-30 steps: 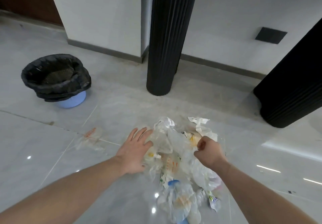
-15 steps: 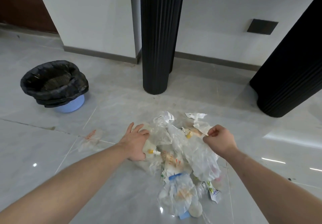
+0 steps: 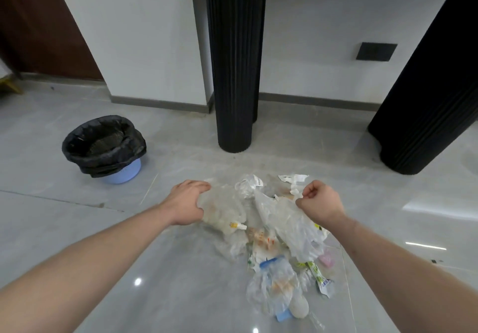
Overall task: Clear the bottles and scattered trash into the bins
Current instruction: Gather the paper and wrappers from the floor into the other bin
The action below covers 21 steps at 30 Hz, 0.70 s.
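A heap of clear plastic bags, wrappers and paper scraps lies on the grey tiled floor in front of me. My left hand grips a crumpled clear bag at the heap's left edge. My right hand is closed in a fist, pinching another clear plastic bag at the heap's right side and lifting its edge. A clear bag with a blue strip lies nearest to me. A blue bin with a black liner stands open on the floor at the far left.
A black ribbed column rises just behind the heap, and a second black column stands at the right. White walls with grey skirting close the back. A torn white paper scrap lies at the heap's far side.
Both hands have closed on plastic bags and drawn apart. The left hand went from flat on the heap to gripping a bag; the right hand lifted its bag up and to the right.
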### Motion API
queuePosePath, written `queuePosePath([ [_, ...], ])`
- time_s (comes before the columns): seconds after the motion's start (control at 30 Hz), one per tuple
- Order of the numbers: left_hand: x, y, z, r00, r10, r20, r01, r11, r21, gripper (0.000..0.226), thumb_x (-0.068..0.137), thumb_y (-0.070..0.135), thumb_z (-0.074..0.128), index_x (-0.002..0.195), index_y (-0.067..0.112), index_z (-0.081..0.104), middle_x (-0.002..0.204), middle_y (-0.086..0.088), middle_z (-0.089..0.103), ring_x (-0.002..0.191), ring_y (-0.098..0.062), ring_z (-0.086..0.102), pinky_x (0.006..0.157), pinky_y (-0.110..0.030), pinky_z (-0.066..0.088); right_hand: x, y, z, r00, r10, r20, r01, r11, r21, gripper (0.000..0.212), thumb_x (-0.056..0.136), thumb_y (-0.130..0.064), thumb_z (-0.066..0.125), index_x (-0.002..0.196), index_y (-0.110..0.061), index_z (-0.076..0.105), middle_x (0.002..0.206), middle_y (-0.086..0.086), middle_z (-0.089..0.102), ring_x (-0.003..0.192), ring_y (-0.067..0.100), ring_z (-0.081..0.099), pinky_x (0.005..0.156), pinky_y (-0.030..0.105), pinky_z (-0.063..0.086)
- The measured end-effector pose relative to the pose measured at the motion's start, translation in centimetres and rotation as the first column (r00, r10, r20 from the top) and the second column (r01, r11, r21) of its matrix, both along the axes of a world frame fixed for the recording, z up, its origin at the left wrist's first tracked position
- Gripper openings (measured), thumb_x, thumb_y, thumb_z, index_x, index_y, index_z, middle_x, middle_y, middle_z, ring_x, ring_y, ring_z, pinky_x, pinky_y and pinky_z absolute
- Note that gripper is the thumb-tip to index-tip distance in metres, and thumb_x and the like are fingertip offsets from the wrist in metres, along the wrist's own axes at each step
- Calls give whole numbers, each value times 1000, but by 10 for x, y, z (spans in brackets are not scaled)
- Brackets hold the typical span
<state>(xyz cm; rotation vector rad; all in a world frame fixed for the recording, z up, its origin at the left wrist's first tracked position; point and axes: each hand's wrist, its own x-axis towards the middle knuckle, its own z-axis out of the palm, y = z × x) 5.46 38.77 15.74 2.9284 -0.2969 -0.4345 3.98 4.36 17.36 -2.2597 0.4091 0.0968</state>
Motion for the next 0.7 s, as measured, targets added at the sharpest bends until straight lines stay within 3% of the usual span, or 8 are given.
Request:
queuePosePath([
  [0.17, -18, -6, 1, 989, -88, -120, 107, 980, 165, 80, 78, 27, 60, 155, 28, 36, 168, 7, 9, 154, -20, 8, 125, -38, 11, -23, 9, 0, 999, 33, -23, -34, 998, -49, 15, 69, -11, 67, 77, -22, 60, 71, -5, 66, 74, 17, 63, 64, 26, 47],
  [0.3, -24, -12, 8, 986, -138, -94, 160, 946, 282, 75, 82, 34, 65, 152, 26, 38, 166, -1, 14, 152, -25, 14, 123, -40, 15, -11, 8, 28, 983, 163, -89, -177, 968, -176, 14, 69, -9, 66, 76, -20, 59, 74, -1, 67, 74, 22, 63, 61, 25, 46],
  [0.4, -22, -17, -4, 997, -49, -61, 62, 971, 231, 91, 78, 32, 69, 157, 23, 24, 166, -5, 13, 150, -27, 18, 122, -41, 19, 16, 6, 46, 988, 149, -44, -154, 969, -195, 11, 70, -11, 67, 75, -20, 61, 76, -1, 67, 76, 22, 63, 62, 26, 46],
  [0.57, -2, -40, -62, 996, -13, -92, 38, 960, 277, 135, 65, 54, 82, 160, 17, -7, 168, -10, -8, 154, -35, -1, 125, -52, 5, 31, 9, 2, 983, 178, -43, -183, 964, -195, 15, 71, -8, 65, 76, -21, 60, 78, -4, 68, 74, 20, 62, 56, 22, 40],
  [0.7, 10, -61, -124, 985, -85, -150, 133, 927, 350, 149, 56, 58, 88, 159, 12, -9, 168, -13, -2, 154, -35, 2, 124, -53, 3, 48, 9, -48, 983, 174, -58, -182, 963, -199, 16, 71, -7, 63, 77, -22, 60, 78, -7, 70, 71, 15, 62, 55, 22, 42],
])
